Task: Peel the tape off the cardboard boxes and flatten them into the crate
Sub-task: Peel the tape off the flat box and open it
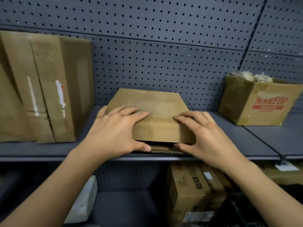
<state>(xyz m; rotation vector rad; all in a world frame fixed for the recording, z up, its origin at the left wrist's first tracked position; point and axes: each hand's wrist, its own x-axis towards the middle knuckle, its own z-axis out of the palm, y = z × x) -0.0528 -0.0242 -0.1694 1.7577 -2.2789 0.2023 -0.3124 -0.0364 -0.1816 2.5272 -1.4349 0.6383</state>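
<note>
Fingers splayed over box, thumbs under front edge, left hand and right hand gripping; probably lifting it off shelf, tape end to find next.

The small box is brown cardboard, dull and a bit rough, with a wavy paper edge in front. The big box is cardboard too, with shiny tape on it. The shelf and the wall with holes look smooth, dull grey, maybe painted metal.
</note>
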